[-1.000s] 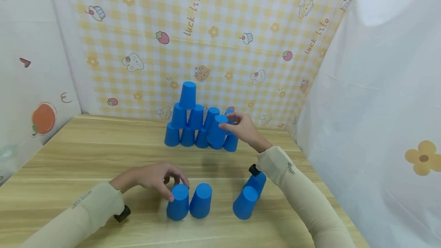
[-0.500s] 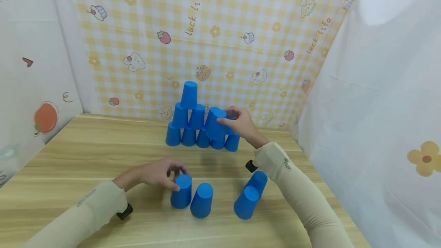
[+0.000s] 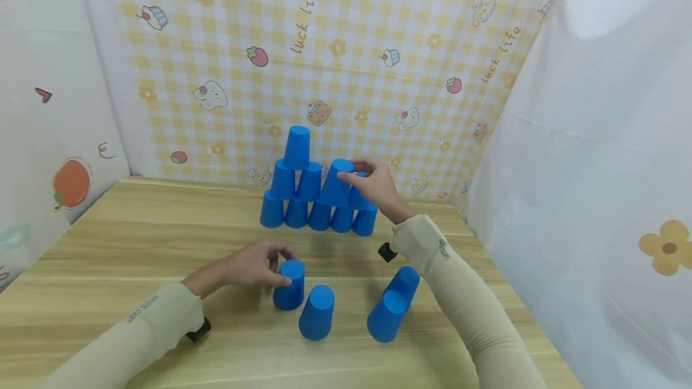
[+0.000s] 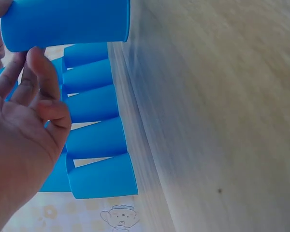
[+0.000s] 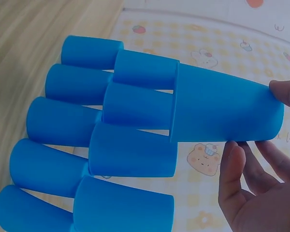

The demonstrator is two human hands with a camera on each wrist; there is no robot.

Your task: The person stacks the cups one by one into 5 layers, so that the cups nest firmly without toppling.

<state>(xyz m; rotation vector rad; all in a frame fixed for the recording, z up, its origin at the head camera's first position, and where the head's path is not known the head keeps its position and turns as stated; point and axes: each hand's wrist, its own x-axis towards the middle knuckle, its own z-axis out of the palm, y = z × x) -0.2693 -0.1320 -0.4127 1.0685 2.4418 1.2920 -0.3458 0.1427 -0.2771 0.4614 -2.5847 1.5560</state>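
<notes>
Blue plastic cups, mouth down, form a tiered stack at the back of the table, with one cup (image 3: 297,147) on top at the left. My right hand (image 3: 376,186) pinches a cup (image 5: 227,104) near its narrow base, thumb on one side and fingers on the other. In the head view that cup overlaps the stack's second row, right of the top cup. My left hand (image 3: 256,266) grips another cup (image 3: 289,286) by its upper part in front of the stack. The left wrist view shows this cup (image 4: 67,24) between thumb and fingers.
One cup (image 3: 316,313) stands alone at the front middle. Two more cups, a nearer one (image 3: 386,317) and one (image 3: 408,281) partly behind it, stand close by my right forearm. A patterned cloth (image 3: 346,77) hangs behind the wooden table (image 3: 162,215).
My right hand has raised its cup from in front of the bottom row to second-row height. My left hand has moved its cup forward, away from the lone front cup.
</notes>
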